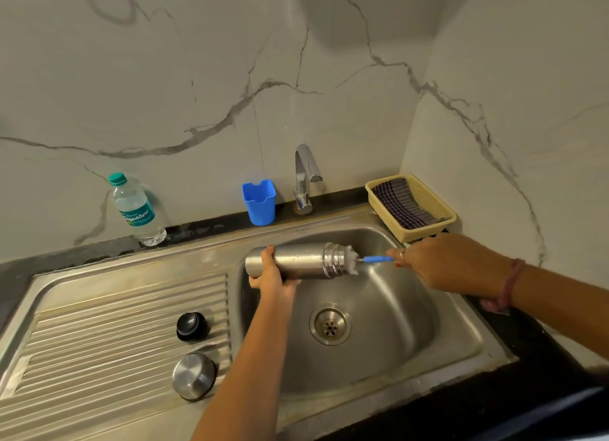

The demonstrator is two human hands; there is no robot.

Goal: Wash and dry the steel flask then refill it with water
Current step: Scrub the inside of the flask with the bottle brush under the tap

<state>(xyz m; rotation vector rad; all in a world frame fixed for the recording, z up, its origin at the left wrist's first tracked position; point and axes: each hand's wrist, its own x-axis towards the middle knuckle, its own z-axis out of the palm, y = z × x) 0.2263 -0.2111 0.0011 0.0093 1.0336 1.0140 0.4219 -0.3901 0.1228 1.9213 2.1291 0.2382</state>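
Over the sink basin [379, 358] the steel flask [303, 261] lies nearly on its side, mouth to the right, foam at its threaded neck. The left hand [272, 274] grips it near the base, fingers curled round the body. The right hand [438, 264] pinches the blue handle of a bottle brush [377, 259] — its bristle end is inside the flask's mouth. On the ribbed drainboard [99, 335] rest a black stopper [192, 326] and, nearer the camera, a steel cap [193, 375], apart from each other. Behind, along the wall, stand a plastic water bottle [135, 210], a blue cup [259, 201] and the tap [304, 177] — at the right a cream basket [438, 197] holds a checked cloth [400, 203].
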